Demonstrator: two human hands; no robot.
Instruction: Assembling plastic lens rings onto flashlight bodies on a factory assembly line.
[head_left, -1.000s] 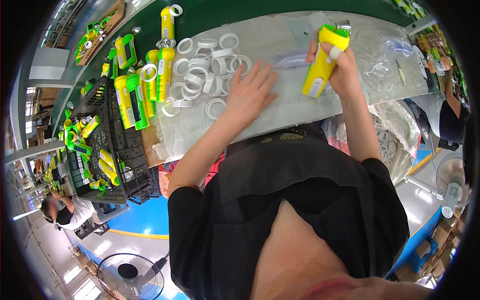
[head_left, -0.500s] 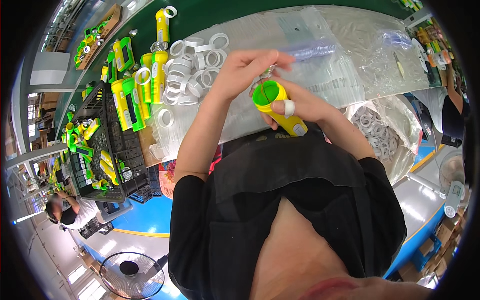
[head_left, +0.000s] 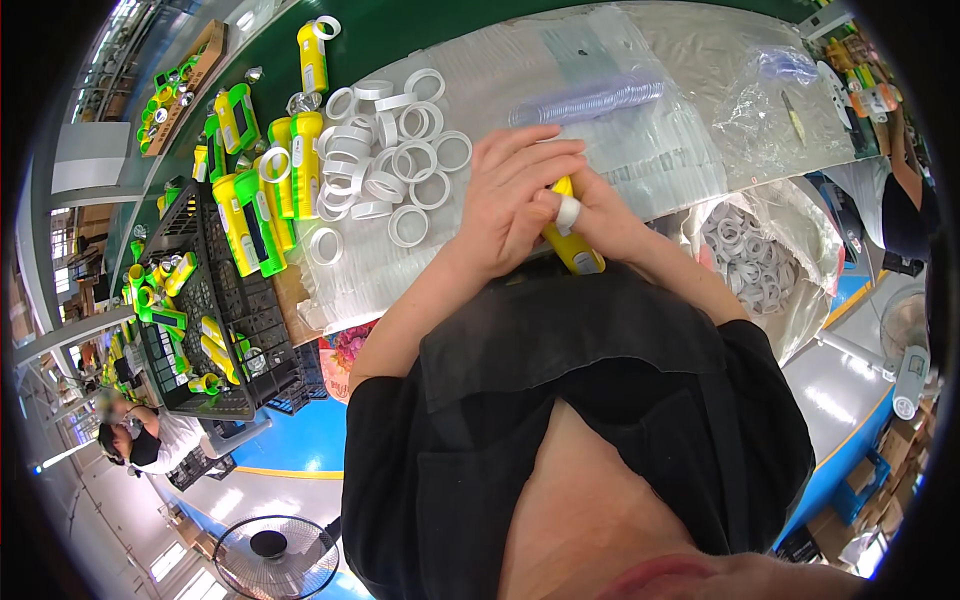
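Both my hands meet close to my chest around a yellow flashlight body [head_left: 573, 251]. My right hand [head_left: 598, 216], with a white wrap on one finger, grips its shaft from the right. My left hand [head_left: 512, 195] covers the top end of it, fingers curled over, so the head of the flashlight is hidden. Several white plastic rings [head_left: 392, 165] lie loose on a clear plastic sheet [head_left: 640, 150] just left of my hands.
Yellow-and-green flashlights [head_left: 262, 195] lie in a row at the left, beside a black crate [head_left: 215, 330] holding more. A stack of clear discs [head_left: 590, 100] lies beyond my hands. A bag of white rings [head_left: 750, 255] hangs at the right. Another person [head_left: 140, 440] sits lower left.
My right hand brought the flashlight from the table's far right down toward my chest. My left hand left the rings and came over the flashlight's top end.
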